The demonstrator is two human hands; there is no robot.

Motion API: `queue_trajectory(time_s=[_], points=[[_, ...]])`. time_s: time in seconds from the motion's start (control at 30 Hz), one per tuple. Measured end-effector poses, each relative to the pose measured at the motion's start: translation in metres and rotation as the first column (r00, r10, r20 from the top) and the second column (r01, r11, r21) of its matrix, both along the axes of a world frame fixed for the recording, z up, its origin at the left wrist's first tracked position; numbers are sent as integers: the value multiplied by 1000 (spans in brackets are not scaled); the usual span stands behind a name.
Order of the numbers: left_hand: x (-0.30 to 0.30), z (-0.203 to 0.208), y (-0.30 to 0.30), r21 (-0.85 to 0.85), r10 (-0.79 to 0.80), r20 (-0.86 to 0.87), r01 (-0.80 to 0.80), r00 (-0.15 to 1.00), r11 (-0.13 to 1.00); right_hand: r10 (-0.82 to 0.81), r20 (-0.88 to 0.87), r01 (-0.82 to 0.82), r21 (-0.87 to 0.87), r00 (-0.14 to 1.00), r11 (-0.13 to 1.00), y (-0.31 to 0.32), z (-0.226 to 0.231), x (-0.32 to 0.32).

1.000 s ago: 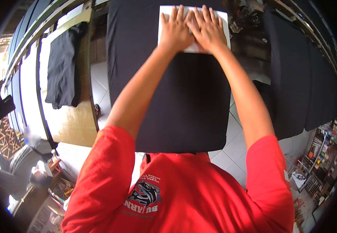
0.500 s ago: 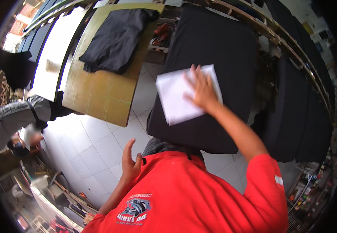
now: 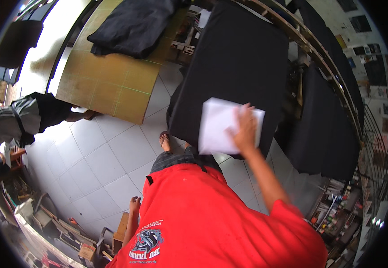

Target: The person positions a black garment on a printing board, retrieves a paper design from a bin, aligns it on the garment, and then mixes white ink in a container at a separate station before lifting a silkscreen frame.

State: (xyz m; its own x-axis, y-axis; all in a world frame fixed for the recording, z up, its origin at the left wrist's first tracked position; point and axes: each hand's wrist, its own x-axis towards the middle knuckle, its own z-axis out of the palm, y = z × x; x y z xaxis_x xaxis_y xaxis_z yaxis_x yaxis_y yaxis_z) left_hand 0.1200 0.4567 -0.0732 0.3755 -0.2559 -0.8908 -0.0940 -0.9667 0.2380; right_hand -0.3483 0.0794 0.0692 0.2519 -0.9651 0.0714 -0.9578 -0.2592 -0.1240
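Observation:
My right hand (image 3: 246,129) lies flat with its fingers stretched out on the right part of a white sheet or stack of paper (image 3: 216,127). The paper rests near the close end of a long board covered in black cloth (image 3: 243,58). Motion blurs the hand and the paper a little, and whether there is more than one sheet I cannot tell. Low by my left side hangs my left hand (image 3: 134,204), its fingers loosely curled with nothing visible in them.
To the left stands a yellowish board (image 3: 109,87) with green grid lines, and folded black cloth (image 3: 133,29) on it. More black-covered boards (image 3: 321,129) stand at right. A person (image 3: 22,118) is at far left. Shelves with small bottles (image 3: 337,205) fill the lower right.
The paper has shifted right and nearer to me, turning slightly, with my right hand still on it. My left hand has dropped lower and its fingers have curled in.

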Motion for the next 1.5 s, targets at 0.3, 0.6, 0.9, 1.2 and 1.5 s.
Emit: queue_trajectory(time_s=[0.3, 0.6, 0.9, 1.2, 1.5], points=[[-6, 58, -204, -502, -406, 51, 375, 912, 779, -272, 7, 272, -15, 962, 962, -24, 5, 57], [-258, 115, -284, -89, -53, -965, -131, 257, 987, -432, 138, 435, 9, 891, 900, 93, 13, 12], [-413, 197, -210, -525, -468, -776, -19, 423, 851, -546, 365, 627, -151, 754, 764, 224, 47, -88], [-673, 240, -169, -428, -428, -904, -24, -1, 903, -571, 232, 616, -344, 787, 709, 286, 163, -331], [-757, 206, -208, -707, -644, 685, 525, 340, -475, -478, 54, 479, -25, 877, 877, 222, 22, -464]])
